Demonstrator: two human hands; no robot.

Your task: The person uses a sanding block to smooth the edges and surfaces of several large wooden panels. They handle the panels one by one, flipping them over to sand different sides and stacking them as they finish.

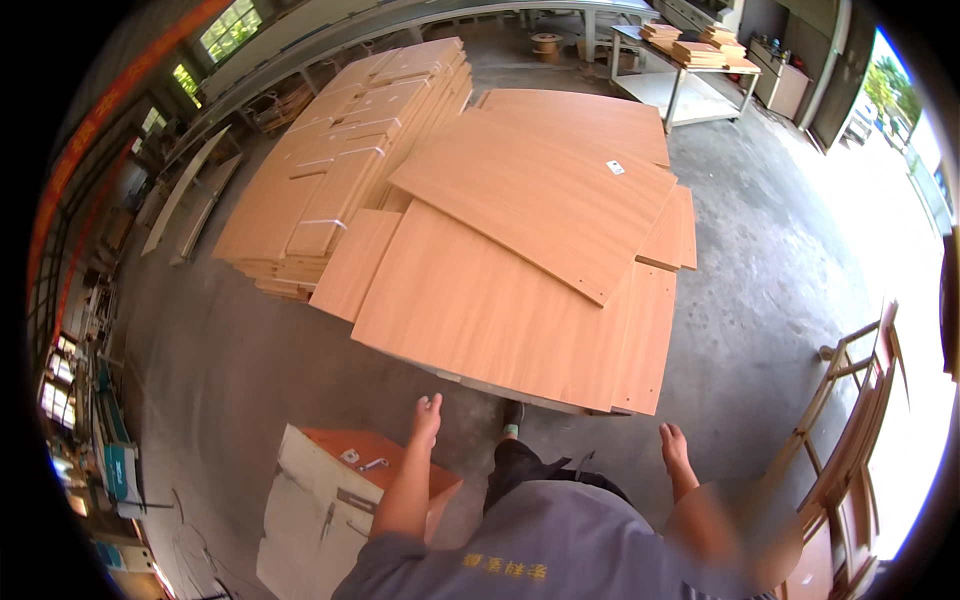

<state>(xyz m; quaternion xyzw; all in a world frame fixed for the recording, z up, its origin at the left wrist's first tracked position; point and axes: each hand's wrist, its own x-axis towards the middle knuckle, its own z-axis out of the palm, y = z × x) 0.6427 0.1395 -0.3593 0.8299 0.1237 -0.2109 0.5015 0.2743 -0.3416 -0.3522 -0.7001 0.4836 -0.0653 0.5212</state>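
Note:
My left hand hangs free in front of me with its fingers apart, holding nothing. My right hand is also empty, fingers loosely spread. Both hover just short of the near edge of a big pile of light brown wood-veneer panels lying flat on the concrete floor. A large top panel lies skewed across the pile. My foot is stepping toward the pile's near edge.
A long stack of narrower panels lies at the left of the pile. An orange and white board with metal fittings sits at lower left. A white metal table carries small board stacks at the back. A wooden frame leans at right.

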